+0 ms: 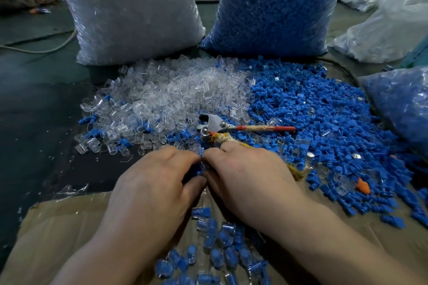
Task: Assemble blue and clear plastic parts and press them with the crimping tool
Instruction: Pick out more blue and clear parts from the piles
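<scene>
Head view: fingers of left hand (pixel 150 183) and right hand (pixel 250 176) pinch blue part (pixel 198 171) between them.

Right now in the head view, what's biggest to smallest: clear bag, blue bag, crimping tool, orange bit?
1. Clear bag and blue bag: look alike, both cropped, so tied.
2. Crimping tool.
3. Orange bit, though nearer the camera.

Head cam (wide-angle) looks fwd & down, close over work surface (pixel 34 99).

A small factory or packing workshop: big sacks of clear parts (pixel 129 11) and blue parts (pixel 275 7) stand behind loose piles (pixel 301 104).
</scene>
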{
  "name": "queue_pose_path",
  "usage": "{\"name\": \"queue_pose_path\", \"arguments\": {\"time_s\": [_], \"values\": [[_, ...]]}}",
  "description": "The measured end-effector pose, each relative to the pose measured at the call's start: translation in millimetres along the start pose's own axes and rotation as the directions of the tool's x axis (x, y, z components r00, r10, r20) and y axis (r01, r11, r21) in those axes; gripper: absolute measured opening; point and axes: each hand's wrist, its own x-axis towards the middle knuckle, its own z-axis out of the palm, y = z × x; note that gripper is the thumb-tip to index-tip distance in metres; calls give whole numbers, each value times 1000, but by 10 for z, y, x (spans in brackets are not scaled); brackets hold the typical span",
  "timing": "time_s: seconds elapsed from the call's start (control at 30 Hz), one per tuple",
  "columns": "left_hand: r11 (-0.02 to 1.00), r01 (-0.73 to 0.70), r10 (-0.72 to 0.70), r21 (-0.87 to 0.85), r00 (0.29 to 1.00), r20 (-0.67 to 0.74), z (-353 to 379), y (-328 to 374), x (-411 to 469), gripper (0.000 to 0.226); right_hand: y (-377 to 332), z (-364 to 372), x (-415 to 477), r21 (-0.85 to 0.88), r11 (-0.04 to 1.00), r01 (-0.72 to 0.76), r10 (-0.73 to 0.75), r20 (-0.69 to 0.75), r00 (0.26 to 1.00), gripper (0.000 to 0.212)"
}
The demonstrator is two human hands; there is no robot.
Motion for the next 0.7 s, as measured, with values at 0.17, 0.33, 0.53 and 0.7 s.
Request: {"name": "queue_pose_path", "arguments": {"time_s": [0.17,0.33,0.53,0.7], "values": [[994,18,-29,-106,995,-96,52,1,-1,16,8,34,6,10,1000,-27,27,-24,999,4],[971,66,-104,-230,982,-157,68,-32,18,11,32,-15,-56,134,991,2,11,-96,995,13],[785,147,-306,-601,936,-171,2,-3,-66,8,82,-121,-114,559,822,-107,175,-69,982,18],[419,184,-374,-889,927,16,-23,45,-54,36,41,-214,-189,932,332,-146,185,87,979,15]]}}
